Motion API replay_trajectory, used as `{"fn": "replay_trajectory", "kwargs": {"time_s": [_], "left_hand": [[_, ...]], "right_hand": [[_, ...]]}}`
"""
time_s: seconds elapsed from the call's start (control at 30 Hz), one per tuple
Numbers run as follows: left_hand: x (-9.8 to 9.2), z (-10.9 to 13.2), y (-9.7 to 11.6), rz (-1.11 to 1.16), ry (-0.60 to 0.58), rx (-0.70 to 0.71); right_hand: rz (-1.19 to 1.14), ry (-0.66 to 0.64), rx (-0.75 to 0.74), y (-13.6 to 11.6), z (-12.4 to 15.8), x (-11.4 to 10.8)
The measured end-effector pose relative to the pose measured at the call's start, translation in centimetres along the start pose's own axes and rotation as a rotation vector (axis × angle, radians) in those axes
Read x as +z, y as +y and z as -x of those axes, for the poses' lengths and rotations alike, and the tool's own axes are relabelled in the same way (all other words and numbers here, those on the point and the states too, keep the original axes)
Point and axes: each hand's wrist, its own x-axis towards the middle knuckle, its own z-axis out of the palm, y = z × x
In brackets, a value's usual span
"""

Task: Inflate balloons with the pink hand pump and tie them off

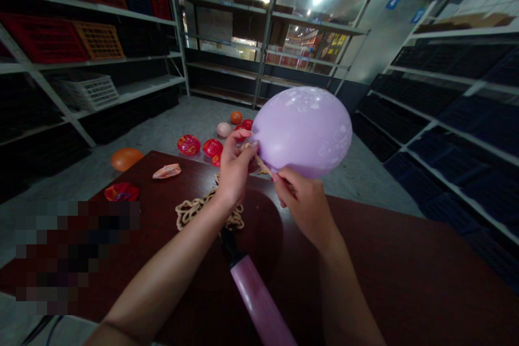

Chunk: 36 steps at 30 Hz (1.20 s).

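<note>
A purple inflated balloon (304, 130) with a pale printed pattern is held up above the table's far edge. My left hand (235, 165) is closed at its neck, thumb and fingers pinching there. The neck itself is mostly hidden by the fingers. A short stretch of tan cord (263, 165) runs from my left fingertips to my right hand (302, 194), which pinches it just under the balloon. Below my left forearm, a loose pile of the cord (194, 211) lies on the table. A pink hand pump (259, 297) with a black nozzle points away from me.
On the dark wooden table (377, 259) lie an orange-white packet (167, 171) and a red flat item (121, 192). Several balloons rest on the floor beyond, including an orange one (126, 159) and a red one (188, 145). Shelves with crates (44, 38) stand around.
</note>
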Motion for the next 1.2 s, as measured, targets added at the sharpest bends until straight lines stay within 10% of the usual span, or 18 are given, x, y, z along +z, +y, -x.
{"fn": "replay_trajectory", "kwargs": {"time_s": [0.63,0.93,1.2], "left_hand": [[-0.8,-1.3,0.7,0.269,0.173,-0.206],[0.2,0.4,1.6,-0.072,0.128,0.340],[-2.0,1.5,-3.0,-0.653,0.069,0.767]], "right_hand": [[-0.146,-0.103,0.024,0.3,-0.2,0.8],[0.066,-0.011,-0.004,-0.6,0.0,0.1],[0.283,0.013,0.157,0.3,-0.1,-1.8]]}}
